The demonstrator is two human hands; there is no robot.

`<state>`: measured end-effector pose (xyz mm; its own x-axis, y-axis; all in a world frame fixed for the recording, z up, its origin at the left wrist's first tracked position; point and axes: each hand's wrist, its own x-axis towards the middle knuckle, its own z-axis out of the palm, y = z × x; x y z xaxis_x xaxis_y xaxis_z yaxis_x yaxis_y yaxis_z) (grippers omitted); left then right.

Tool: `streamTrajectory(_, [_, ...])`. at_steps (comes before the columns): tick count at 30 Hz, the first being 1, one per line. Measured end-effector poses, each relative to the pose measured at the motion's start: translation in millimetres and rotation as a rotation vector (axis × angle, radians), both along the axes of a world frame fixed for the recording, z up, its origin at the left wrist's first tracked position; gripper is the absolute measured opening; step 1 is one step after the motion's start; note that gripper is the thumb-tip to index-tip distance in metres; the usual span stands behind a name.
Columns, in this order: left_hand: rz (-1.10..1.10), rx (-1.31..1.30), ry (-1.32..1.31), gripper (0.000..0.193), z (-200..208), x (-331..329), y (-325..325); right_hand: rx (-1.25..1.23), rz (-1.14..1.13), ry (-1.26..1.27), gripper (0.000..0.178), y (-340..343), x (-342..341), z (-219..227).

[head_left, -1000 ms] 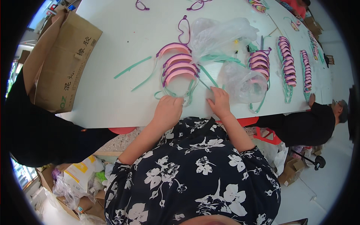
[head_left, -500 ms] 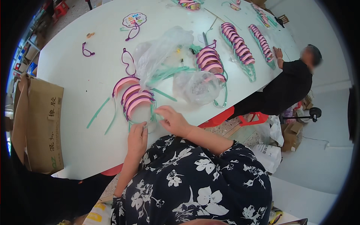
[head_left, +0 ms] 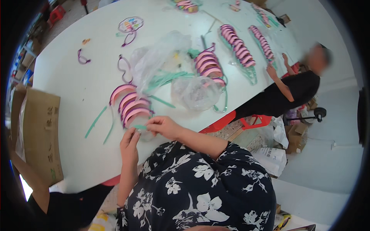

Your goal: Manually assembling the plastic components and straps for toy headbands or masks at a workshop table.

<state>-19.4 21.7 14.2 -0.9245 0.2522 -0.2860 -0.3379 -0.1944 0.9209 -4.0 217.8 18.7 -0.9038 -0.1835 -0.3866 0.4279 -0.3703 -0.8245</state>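
My right hand (head_left: 165,128) pinches the end of a short stretch of green strap (head_left: 139,126) close in front of me at the table's edge. My left hand (head_left: 129,144) has its thumb and fingers together at the strap's other end. Just beyond both hands lies a row of pink curved pieces with purple rims (head_left: 133,103), overlapping one another. A clear bit of plastic shows under my fingers, too blurred to make out. Loose green strips (head_left: 95,122) lie left of the row.
Crumpled clear bags (head_left: 196,92) and a bundle of green strips (head_left: 169,78) lie mid-table. More pink-and-purple rows (head_left: 237,45) run along the right. A cardboard box (head_left: 40,134) stands at left, with another person's arm (head_left: 32,179) beside it. A co-worker (head_left: 287,90) sits at right.
My hands have come together, with the green strap now stretched between them. At right the co-worker's arms have shifted nearer to the table edge, and an arm has appeared at left.
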Motion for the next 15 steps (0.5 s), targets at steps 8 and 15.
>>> streamTrajectory(8, [-0.075,0.278,-0.111,0.023,4.7,-11.3,21.2,-0.292,-0.065,-0.084,0.015,11.7,4.8,-25.8])
streamTrajectory(15, [-0.052,0.464,-0.148,0.020,-3.5,-12.2,20.0,-0.345,-0.031,-0.106,0.012,13.9,1.3,-32.2])
